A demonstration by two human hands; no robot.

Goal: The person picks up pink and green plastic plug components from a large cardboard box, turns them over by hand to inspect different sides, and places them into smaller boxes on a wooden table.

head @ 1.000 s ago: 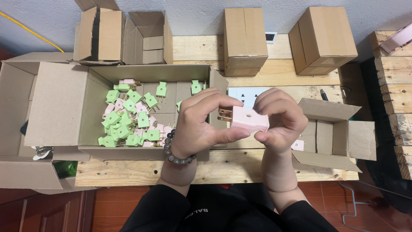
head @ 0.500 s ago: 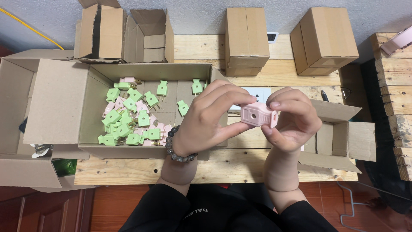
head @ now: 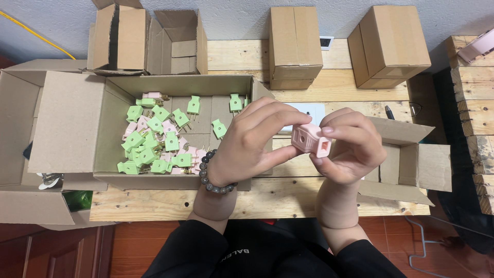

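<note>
Plastic, by the look of it: the pink plug (head: 311,140) held at the centre of the frame is a small, blocky, hard-shelled piece, and I judge it light, stiff and somewhat smooth, unlikely to deform under finger pressure. Both hands are closed on it from opposite sides, the left hand (head: 249,141) pinching its left end between thumb and fingers, the right hand (head: 352,149) gripping its right end, so it hangs in the air above the surface (head: 288,198) rather than resting on anything. Its flat side faces seem the sound places to take hold; any metal prongs would be better left alone, though I cannot tell where they point here. To the left of the hands, a large open cardboard box (head: 77,128) holds a loose heap of green plugs (head: 149,146) with pink ones mixed in; its raised flaps and near wall stand just beside the left wrist, which wears a bead bracelet (head: 211,177). At right, a smaller open box (head: 406,159) sits behind the right hand, its flaps spread outward. Closed cartons (head: 296,44) line the top of the frame, well apart from the hands. Open room lies mainly along the bare planks at the lower edge.
</note>
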